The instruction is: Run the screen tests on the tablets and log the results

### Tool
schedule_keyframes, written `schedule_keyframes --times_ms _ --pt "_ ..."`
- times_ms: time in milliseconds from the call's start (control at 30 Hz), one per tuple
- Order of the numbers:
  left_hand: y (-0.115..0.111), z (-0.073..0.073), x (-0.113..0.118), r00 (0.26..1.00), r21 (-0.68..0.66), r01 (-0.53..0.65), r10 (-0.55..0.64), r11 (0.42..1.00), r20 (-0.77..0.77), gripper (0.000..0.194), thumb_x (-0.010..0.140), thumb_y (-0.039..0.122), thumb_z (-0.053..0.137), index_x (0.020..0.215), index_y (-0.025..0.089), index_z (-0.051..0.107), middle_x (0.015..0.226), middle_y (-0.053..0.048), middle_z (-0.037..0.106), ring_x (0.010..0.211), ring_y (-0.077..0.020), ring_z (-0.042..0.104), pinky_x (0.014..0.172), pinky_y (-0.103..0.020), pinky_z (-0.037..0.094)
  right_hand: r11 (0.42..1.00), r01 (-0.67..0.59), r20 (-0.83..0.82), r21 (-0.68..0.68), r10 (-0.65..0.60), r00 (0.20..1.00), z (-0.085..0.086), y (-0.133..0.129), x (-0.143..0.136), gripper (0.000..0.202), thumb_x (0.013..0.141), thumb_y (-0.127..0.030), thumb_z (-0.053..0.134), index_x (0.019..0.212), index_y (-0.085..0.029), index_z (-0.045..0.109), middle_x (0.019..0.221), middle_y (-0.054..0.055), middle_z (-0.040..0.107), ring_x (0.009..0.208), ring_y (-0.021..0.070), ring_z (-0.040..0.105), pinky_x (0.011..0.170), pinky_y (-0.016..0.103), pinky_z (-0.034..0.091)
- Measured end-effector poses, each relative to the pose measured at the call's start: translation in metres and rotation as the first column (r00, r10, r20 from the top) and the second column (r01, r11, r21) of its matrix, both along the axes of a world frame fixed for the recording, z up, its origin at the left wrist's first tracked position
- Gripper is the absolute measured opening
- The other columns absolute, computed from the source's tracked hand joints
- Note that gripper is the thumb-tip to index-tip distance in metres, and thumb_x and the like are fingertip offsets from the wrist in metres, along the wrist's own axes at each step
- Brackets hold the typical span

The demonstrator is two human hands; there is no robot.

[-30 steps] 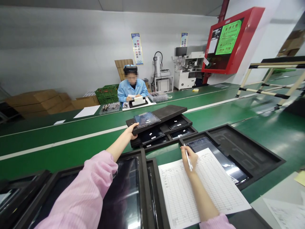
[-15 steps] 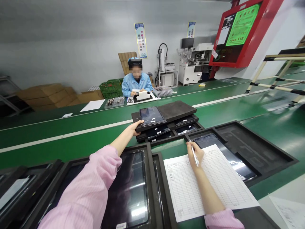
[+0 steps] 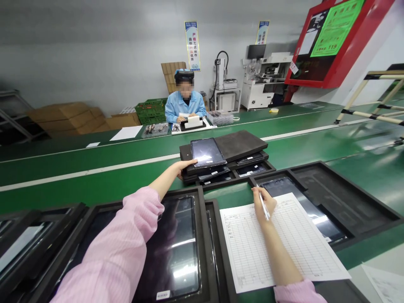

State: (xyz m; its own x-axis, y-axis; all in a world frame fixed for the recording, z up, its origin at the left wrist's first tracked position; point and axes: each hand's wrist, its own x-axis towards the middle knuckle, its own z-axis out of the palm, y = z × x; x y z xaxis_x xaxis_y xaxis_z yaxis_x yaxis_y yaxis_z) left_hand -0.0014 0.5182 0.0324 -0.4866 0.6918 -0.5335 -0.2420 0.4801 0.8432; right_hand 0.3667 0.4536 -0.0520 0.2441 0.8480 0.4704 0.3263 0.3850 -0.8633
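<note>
My left hand [image 3: 183,167] reaches forward to the left end of a stack of black foam trays. Its fingers are closed around the edge of the top foam tray [image 3: 243,145]; the thumb touches the lower left corner of a tablet [image 3: 207,151] lying on it, screen up. More tablets show between the lower trays. My right hand [image 3: 269,202] holds a white-and-silver pen [image 3: 264,205] and rests on a printed table sheet [image 3: 246,248]. The pen's slim end points away from me, off the paper.
A large tablet [image 3: 176,252] lies in a foam tray by my left arm, with more trays farther left. A two-bay tray [image 3: 344,193] with one tablet stands right. Across the green bench [image 3: 78,168] sits a co-worker in blue [image 3: 186,105]. A pole rack [image 3: 356,97] stands far right.
The view has shifted slightly, so the bench items appear a little farther right. My left thumb lies straighter against the tablet, whose screen reflects more light. The pen is still in my right hand.
</note>
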Motion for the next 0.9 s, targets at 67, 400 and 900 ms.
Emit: schedule_keyframes --times_ms 67,400,900 --pt "-0.002 0.003 0.003 0.999 -0.076 -0.003 0.006 0.997 0.05 0.024 0.093 0.038 0.07 0.097 0.015 0.067 0.098 -0.005 0.07 0.088 -0.0184 0.068 0.081 -0.037 0.059 1.0 -0.003 -0.002 0.007 0.004 1.0 0.001 0.0 -0.001 0.064 0.09 -0.075 0.05 0.079 -0.017 0.072 0.055 0.001 0.057 0.048 0.0176 0.049 0.05 0.028 0.038" --pt "0.022 0.053 0.004 0.997 -0.228 -0.031 0.047 0.973 0.064 0.025 0.089 0.036 0.075 0.097 0.014 0.066 0.098 -0.006 0.069 0.089 -0.0202 0.067 0.078 -0.037 0.059 0.999 -0.033 0.011 0.015 0.033 0.999 -0.001 0.002 -0.002 0.063 0.092 -0.074 0.048 0.077 -0.017 0.071 0.055 0.001 0.055 0.049 0.0171 0.049 0.05 0.028 0.036" --pt "0.044 0.078 -0.004 0.998 -0.245 -0.026 0.039 0.969 0.048 0.028 0.081 0.033 0.084 0.086 0.015 0.064 0.087 -0.005 0.07 0.086 -0.0229 0.068 0.079 -0.04 0.057 0.999 -0.043 0.029 0.024 0.043 0.999 0.003 0.0 -0.002 0.061 0.093 -0.072 0.048 0.075 -0.018 0.069 0.058 0.001 0.055 0.052 0.0168 0.047 0.051 0.027 0.036"
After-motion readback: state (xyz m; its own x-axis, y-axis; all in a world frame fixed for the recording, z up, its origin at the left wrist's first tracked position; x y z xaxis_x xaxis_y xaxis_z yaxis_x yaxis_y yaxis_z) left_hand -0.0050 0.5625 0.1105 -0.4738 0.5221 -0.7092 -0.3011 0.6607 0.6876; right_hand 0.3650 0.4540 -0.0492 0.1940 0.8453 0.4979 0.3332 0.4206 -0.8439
